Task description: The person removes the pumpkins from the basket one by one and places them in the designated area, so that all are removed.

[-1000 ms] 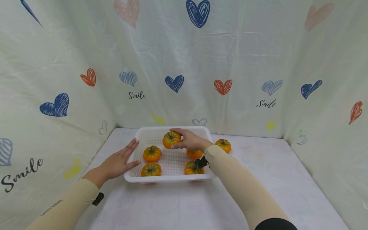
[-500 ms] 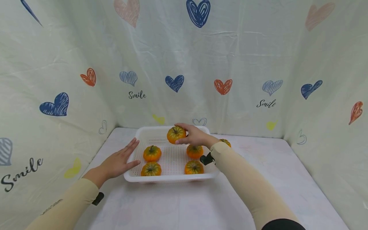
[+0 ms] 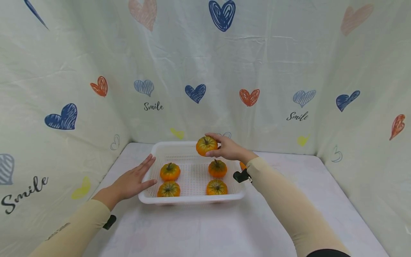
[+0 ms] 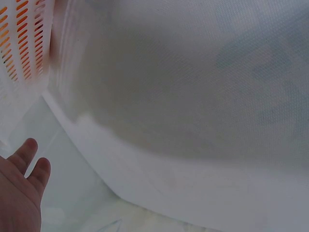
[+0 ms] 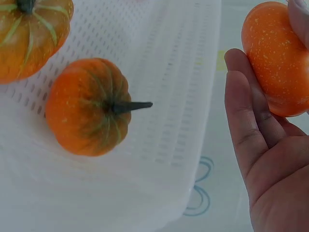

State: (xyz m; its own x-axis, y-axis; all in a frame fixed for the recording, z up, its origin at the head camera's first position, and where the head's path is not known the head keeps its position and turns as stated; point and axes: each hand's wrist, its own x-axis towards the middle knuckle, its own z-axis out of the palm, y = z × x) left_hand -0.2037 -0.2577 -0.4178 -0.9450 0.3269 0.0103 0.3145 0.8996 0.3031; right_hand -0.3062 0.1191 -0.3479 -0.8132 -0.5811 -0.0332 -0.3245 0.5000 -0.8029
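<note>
My right hand (image 3: 229,148) grips a small orange-and-green pumpkin (image 3: 206,145) above the back right part of a white perforated basket (image 3: 192,200). In the right wrist view the held pumpkin (image 5: 275,60) shows its smooth orange side against my fingers. Straight fingers of my left hand (image 3: 130,182) rest at the basket's left rim; the left wrist view shows part of that hand (image 4: 21,188) beside the basket wall (image 4: 26,53). Inside the basket, two pumpkins sit on the left, a rear one (image 3: 170,172) and a front one (image 3: 168,189). Two more are on the right, a rear one (image 3: 217,168) and a front one (image 3: 216,187).
Another pumpkin (image 3: 242,165) lies on the table right of the basket, mostly hidden behind my right wrist. The white-covered table (image 3: 192,228) extends in front. A pale curtain (image 3: 276,64) printed with hearts stands close behind the basket and at both sides.
My right hand has lifted the pumpkin up and to the right, from over the basket's middle to its back right rim. My left hand has stayed in place.
</note>
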